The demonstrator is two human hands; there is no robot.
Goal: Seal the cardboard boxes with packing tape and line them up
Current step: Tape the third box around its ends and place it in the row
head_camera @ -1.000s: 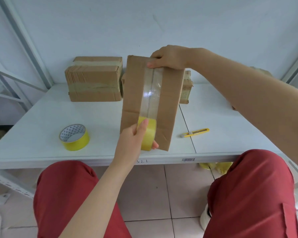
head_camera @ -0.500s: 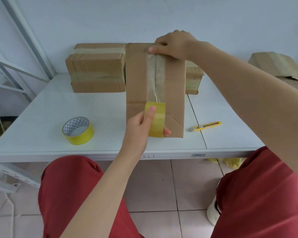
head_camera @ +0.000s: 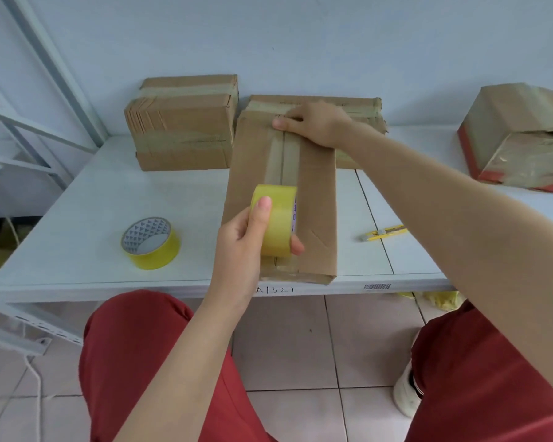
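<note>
A long brown cardboard box (head_camera: 316, 199) lies flat on the white table (head_camera: 87, 205), its near end at the front edge. A strip of clear tape runs down its middle seam. My left hand (head_camera: 246, 244) grips a yellow-tinted tape roll (head_camera: 276, 218) over the box's near half. My right hand (head_camera: 313, 124) presses the tape onto the box's far end, fingers curled over the edge. Two taped boxes stand at the back: one on the left (head_camera: 182, 122), the other (head_camera: 361, 106) mostly hidden behind my right hand.
A second yellow tape roll (head_camera: 150, 242) lies flat on the table to the left. A yellow box cutter (head_camera: 385, 232) lies right of the box. A worn box with red edges (head_camera: 521, 135) sits tilted at the far right. My red-trousered knees are below the table edge.
The box has gone from tilted up on its near end to lying flat on the table. The tape roll stayed over the near half with the strip stretched along the seam.
</note>
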